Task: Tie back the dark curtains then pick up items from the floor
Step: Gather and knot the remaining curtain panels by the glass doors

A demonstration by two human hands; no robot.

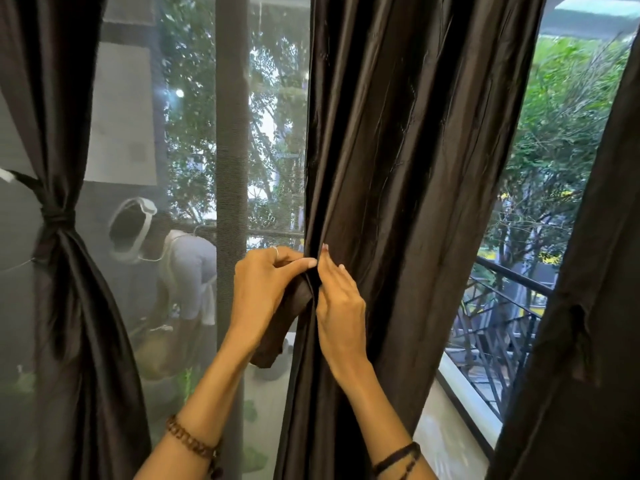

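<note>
From the head camera, the middle curtain (408,168) hangs loose and full between two window openings, its left edge just where both hands meet. The left hand (266,289) has its fingers curled round a strip of the same dark cloth, the tie band (280,327), whose free end dangles below the palm; thumb and forefinger pinch at the curtain's edge. The right hand (341,306) lies with fingers nearly straight against the folds, fingertips pressing at the hem beside the left thumb; it seems to steady the cloth, not grip it.

The fabric looks thin, glossy and soft, so it probably weighs little, slides easily and bunches without resistance. A sound hold would be to gather the whole width at about the height of the hands, then wrap the band round the bunch; a pinch on the hem alone would likely let the sheen slip through.

The curtain at far left (69,271) is already knotted at its waist. Another dark panel (588,306) hangs at the right, beside the balcony railing (512,306). No floor items show here.
</note>
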